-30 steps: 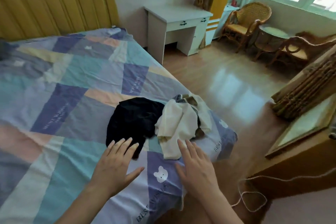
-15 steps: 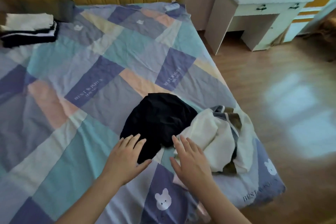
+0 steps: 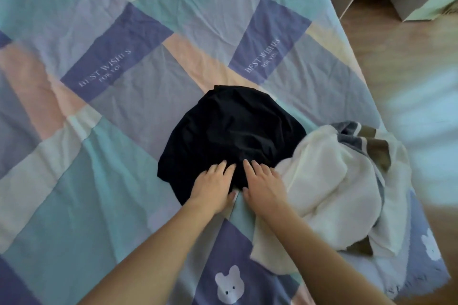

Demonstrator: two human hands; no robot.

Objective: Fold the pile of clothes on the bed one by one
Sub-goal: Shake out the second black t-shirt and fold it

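Your left hand [image 3: 212,184] and right hand [image 3: 263,184] have slid forward onto the near edge of the black garment [image 3: 230,132], fingers spread flat, gripping nothing, it still crumpled mid-bed [image 3: 99,181], the cream pile [image 3: 339,186] right of it unfolded.

**Two garments unfolded on the bed**

A black garment [image 3: 230,136] lies crumpled in a rounded heap on the patchwork bedspread [image 3: 124,181] — its near edge under two hands. Just beside it on the right, touching, a cream garment [image 3: 329,188] with grey and brown stripes is bunched loosely near the bed's corner.
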